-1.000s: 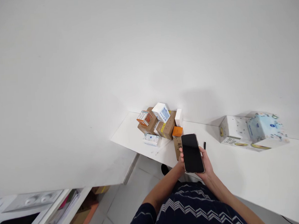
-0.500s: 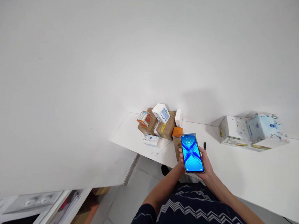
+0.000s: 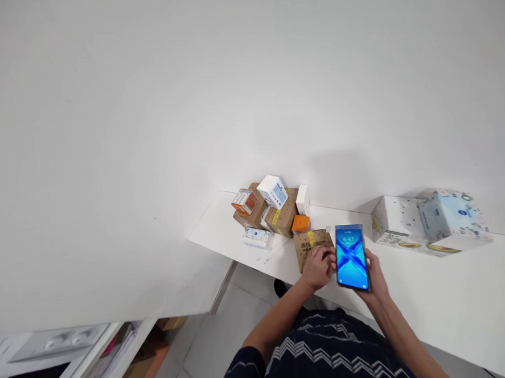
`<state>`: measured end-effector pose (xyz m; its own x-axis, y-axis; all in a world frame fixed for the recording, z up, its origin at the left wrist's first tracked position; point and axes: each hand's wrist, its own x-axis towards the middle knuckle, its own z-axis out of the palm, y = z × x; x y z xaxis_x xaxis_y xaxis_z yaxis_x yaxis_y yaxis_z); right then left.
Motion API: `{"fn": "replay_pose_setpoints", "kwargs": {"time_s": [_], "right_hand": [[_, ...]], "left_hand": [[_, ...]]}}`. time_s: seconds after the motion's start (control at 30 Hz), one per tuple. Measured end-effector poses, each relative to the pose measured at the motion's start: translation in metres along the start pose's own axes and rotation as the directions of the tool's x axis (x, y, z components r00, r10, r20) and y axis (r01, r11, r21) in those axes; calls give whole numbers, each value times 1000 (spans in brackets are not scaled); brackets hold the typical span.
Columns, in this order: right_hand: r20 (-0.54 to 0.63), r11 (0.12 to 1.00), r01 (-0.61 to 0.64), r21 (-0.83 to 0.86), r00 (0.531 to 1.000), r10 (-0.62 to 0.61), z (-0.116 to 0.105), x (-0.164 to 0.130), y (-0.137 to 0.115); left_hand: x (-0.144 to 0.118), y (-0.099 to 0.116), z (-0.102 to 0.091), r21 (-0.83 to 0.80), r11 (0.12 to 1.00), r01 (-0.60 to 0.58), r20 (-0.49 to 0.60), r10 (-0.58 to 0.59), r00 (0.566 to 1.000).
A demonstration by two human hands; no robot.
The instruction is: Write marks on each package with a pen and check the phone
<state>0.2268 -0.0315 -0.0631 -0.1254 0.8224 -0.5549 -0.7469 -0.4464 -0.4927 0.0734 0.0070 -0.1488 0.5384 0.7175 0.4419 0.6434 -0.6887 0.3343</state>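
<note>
A smartphone with a lit blue lock screen is held upright in my right hand, whose fingers wrap around its back and edge. Just left of the phone, my left hand is over a brown cardboard box with yellow tape and dark printing. Its fingers are loosely bent and a gap shows between them; its fingertips come close to the phone's left edge, and I cannot tell whether they touch it. Behind the brown box sits a small orange box.
Brown cartons at the back left carry a white box and an orange-white box. A narrow white box lies in front. Large patterned boxes stand right on the white table, against the wall.
The phone has moved right in my right hand. My left hand has come out from beside and beneath it and is over the brown box. The black marker-like item is now out of sight.
</note>
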Motion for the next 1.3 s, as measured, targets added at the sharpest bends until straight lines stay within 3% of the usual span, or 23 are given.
{"fn": "replay_pose_setpoints", "kwargs": {"time_s": [0.07,0.13,0.2,0.23,0.3,0.37,0.47,0.57,0.7,0.83,0.9,0.97,1.0,1.07,1.13,1.2,1.23,1.3], "right_hand": [[-153,986,113,-122,980,-131,-27,6,-7],[-330,917,153,-368,901,-283,-59,13,-11],[-398,700,42,-713,797,-454,-93,17,-11],[-385,529,-76,-845,773,-504,-109,18,-9],[-338,208,-267,-941,743,-577,-136,20,-1],[-281,-7,-374,-927,708,-648,-156,19,10],[-182,-173,-422,-890,676,-714,-171,18,27],[-133,-241,-424,-873,682,-719,-178,20,38],[-128,-247,-421,-873,686,-716,-183,22,45],[-177,-167,-401,-901,689,-703,-172,18,37],[-226,-52,-336,-941,732,-642,-158,17,28],[-239,97,-222,-970,815,-527,-140,17,19],[-224,167,-163,-972,859,-460,-130,17,17],[-167,266,-72,-961,920,-355,-109,21,17],[-115,327,-12,-945,949,-295,-89,25,22],[-67,389,37,-920,966,-251,-73,29,30],[-52,421,53,-905,971,-232,-66,30,34],[-53,492,59,-869,976,-209,-59,31,39]], "left_hand": [[1,2,-2,4,1000,6,16,-6,1000],[2,4,-3,7,1000,16,35,-16,999],[2,4,-4,9,1000,24,50,-24,998],[2,4,-4,10,1000,27,57,-28,998],[2,4,-4,11,999,32,66,-33,997],[3,4,-4,11,999,33,71,-33,997],[2,4,-4,9,1000,28,69,-29,997],[2,4,-5,10,1000,30,59,-30,998],[4,5,-7,5,1000,28,46,-28,999],[4,6,-11,-18,1000,18,29,-17,999],[0,6,-17,-22,998,54,-30,-55,998],[-9,2,-26,-28,985,171,-147,-173,974],[-14,0,-31,-45,965,260,-211,-263,941],[-27,-7,-41,-136,869,477,-274,-495,824],[-40,-14,-48,-269,681,681,-159,-729,666],[-50,-16,-50,-335,503,796,44,-836,547],[-53,-16,-50,-346,454,821,126,-845,520],[-55,-11,-46,-368,435,822,208,-823,529]]}}
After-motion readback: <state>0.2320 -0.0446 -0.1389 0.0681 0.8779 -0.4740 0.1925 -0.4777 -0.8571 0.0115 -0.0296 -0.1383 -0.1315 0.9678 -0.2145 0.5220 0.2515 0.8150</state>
